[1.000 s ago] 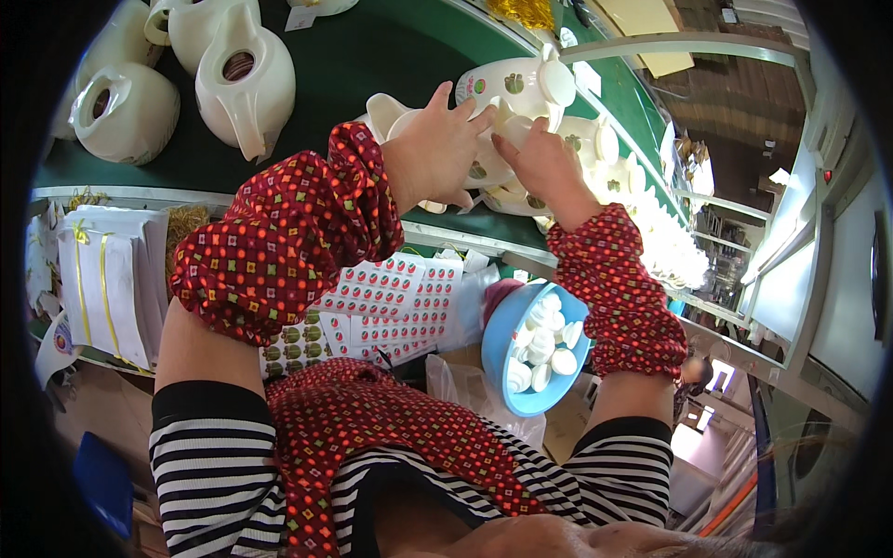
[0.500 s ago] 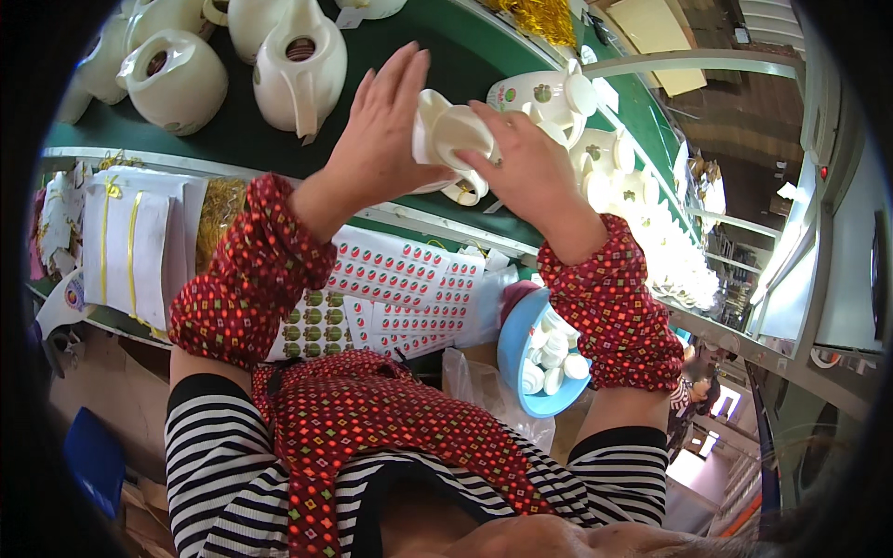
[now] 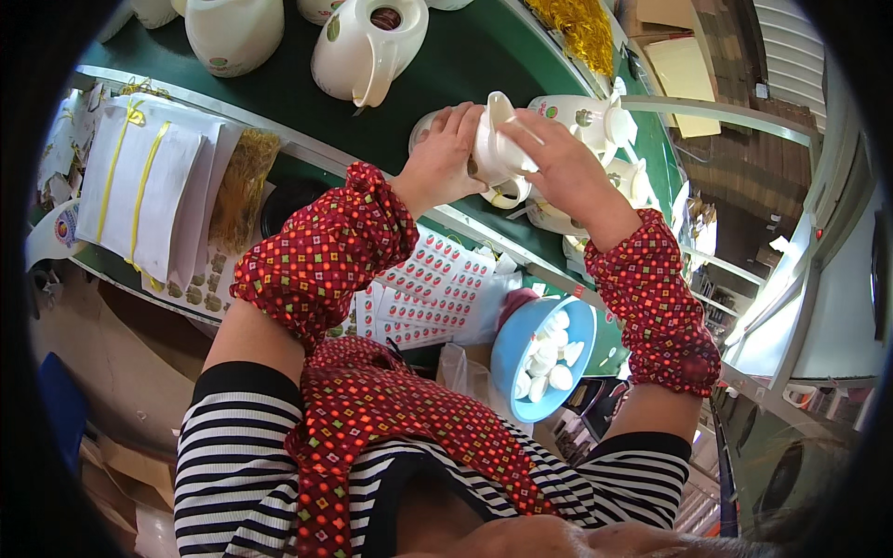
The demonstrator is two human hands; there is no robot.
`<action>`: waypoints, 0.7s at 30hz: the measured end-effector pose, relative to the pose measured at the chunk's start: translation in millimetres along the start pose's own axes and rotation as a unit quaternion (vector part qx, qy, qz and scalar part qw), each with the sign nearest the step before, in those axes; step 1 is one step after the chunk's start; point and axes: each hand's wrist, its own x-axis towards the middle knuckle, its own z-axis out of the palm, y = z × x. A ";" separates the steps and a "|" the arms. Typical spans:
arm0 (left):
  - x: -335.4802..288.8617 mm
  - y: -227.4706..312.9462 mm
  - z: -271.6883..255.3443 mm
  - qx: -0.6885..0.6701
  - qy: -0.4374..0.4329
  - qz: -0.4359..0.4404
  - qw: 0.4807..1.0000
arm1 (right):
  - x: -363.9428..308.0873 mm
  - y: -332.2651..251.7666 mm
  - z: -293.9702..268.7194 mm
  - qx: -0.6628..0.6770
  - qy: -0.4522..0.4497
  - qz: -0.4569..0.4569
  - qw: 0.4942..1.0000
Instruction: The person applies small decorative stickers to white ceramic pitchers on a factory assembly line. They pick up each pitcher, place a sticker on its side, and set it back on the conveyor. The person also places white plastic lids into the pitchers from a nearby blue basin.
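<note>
A white ceramic jug (image 3: 496, 139) with a pointed spout stands at the far edge of my reach, between my two hands. My left hand (image 3: 441, 160) curls round its left side. On the other side, the fingers of my right hand (image 3: 558, 167) lie across the jug's upper right part and rim. A looped handle (image 3: 508, 193) shows just below the hands; I cannot tell which vessel it belongs to. Right behind my right hand is another white jug (image 3: 581, 121) with a small printed motif.
White jugs, one with a round opening (image 3: 367, 51), stand on the green bench (image 3: 279, 102). Sticker sheets (image 3: 433, 288) lie along its near edge. A blue basin (image 3: 507, 358) holds several white lids (image 3: 549, 358). Bundled white paper (image 3: 139, 186) is at left, gold tinsel (image 3: 577, 33) at the back.
My left hand's fingers, stretched upward before, are now bent against the jug. My right hand has shifted over its rim. The whole view has turned, so the bench things sit farther right.
</note>
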 end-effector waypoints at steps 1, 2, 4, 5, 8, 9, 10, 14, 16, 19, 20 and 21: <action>-0.4 -0.6 -0.6 0.001 0.001 -0.005 1.000 | 8.9 -7.3 -6.5 -0.012 -0.048 0.095 0.994; -0.9 -1.2 -1.1 0.002 0.002 -0.009 1.000 | 20.0 -16.5 -15.4 -0.024 -0.096 0.189 0.977; 0.1 1.2 -2.5 0.001 -0.001 -0.009 1.000 | 21.0 -18.7 -17.3 -0.056 -0.086 0.245 0.964; 0.1 2.5 -2.9 0.002 -0.002 -0.010 1.000 | 16.3 -17.0 -12.0 -0.072 -0.079 0.201 0.974; 0.8 3.6 -3.3 0.002 -0.005 -0.011 1.000 | 13.6 -29.0 -6.8 -0.003 -0.076 0.207 0.975; 0.8 3.5 -3.0 0.002 -0.006 -0.011 1.000 | 21.0 -32.8 -7.2 0.019 -0.089 0.275 0.957; 0.8 3.3 -2.9 0.002 -0.006 -0.011 1.000 | 28.7 -34.1 -7.3 0.041 -0.101 0.340 0.934; 1.1 2.9 -4.2 0.001 -0.013 -0.014 1.000 | 29.2 -21.4 1.7 0.082 -0.127 0.370 0.916; 1.8 2.5 -3.5 -0.005 -0.015 -0.013 1.000 | 13.6 -15.0 -0.1 0.094 -0.063 0.244 0.963; 0.6 2.6 -2.7 -0.009 -0.010 -0.006 1.000 | -2.7 3.8 1.3 0.026 -0.034 0.043 0.998; 0.5 3.2 -2.0 -0.008 -0.008 -0.003 1.000 | -4.8 10.2 1.2 -0.011 -0.036 -0.025 0.999; 0.6 3.3 -2.4 -0.005 -0.004 0.000 1.000 | -4.2 15.2 -1.3 -0.025 -0.058 -0.053 0.997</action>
